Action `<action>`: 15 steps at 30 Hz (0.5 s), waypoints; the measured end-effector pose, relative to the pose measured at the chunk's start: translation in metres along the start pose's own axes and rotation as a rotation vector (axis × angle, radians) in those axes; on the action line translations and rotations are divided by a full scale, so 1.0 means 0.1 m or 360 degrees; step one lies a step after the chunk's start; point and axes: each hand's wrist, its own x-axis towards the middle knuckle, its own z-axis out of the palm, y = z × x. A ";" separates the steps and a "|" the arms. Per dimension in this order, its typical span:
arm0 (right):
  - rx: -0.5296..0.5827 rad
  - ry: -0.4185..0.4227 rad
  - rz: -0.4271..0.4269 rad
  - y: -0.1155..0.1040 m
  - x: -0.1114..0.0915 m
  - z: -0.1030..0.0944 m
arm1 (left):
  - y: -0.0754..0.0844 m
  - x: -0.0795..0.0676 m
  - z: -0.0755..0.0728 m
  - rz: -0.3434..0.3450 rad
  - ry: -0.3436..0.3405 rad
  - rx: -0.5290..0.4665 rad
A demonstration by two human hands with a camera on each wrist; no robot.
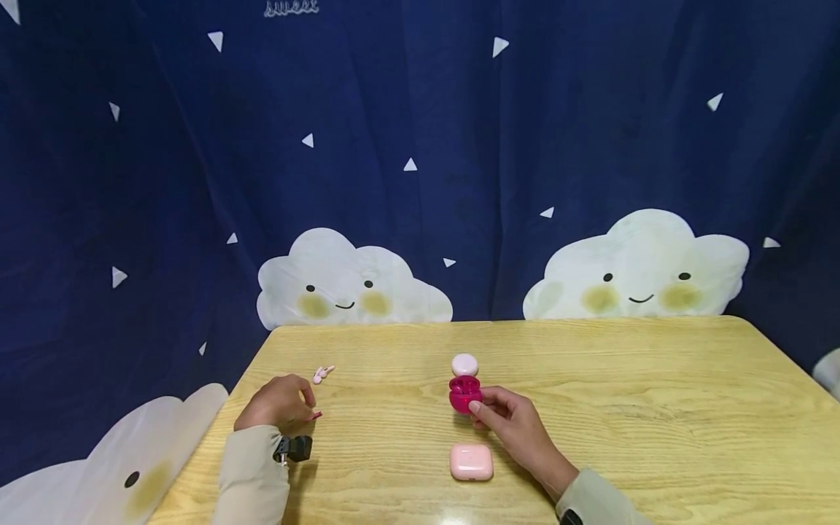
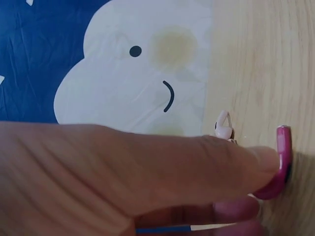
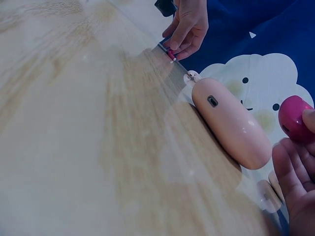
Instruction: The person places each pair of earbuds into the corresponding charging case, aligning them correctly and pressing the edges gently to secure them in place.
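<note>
Between the thumb and fingers of my left hand [image 1: 278, 403] is a magenta earbud [image 2: 284, 142], pinched low at the table's left side. Its stem sticks up past the thumb tip in the left wrist view. My right hand [image 1: 521, 432] grips a magenta earbud case [image 1: 464, 400] with its lid raised, near the table's middle. What sits inside the case is too small to tell. Beyond the left hand lie pale pink earbuds [image 1: 321, 375]. A closed pink earbud case [image 1: 471, 462] rests nearer than the right hand, and a pale round case [image 1: 464, 364] stands just behind the magenta one.
A light wooden table [image 1: 623, 408] carries everything, its left edge close by my left hand. Behind it hangs a dark blue curtain [image 1: 453, 109] with white clouds and triangles. A black band with a small device [image 1: 295, 448] is on the left wrist.
</note>
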 end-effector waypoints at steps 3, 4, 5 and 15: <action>0.0009 0.0005 -0.0012 0.09 0.03 -0.03 | 0.02 0.01 0.00 0.0007 -0.0001 0.0030; 0.0014 0.0008 -0.0012 0.13 0.04 -0.03 | 0.02 0.01 0.00 0.0004 -0.0004 0.0033; 0.0012 0.0012 -0.0014 0.16 0.05 -0.04 | 0.02 0.01 0.01 -0.0002 -0.0008 0.0033; 0.0009 0.0015 -0.0057 0.24 0.06 -0.05 | 0.03 -0.02 0.02 -0.0037 -0.0051 0.0039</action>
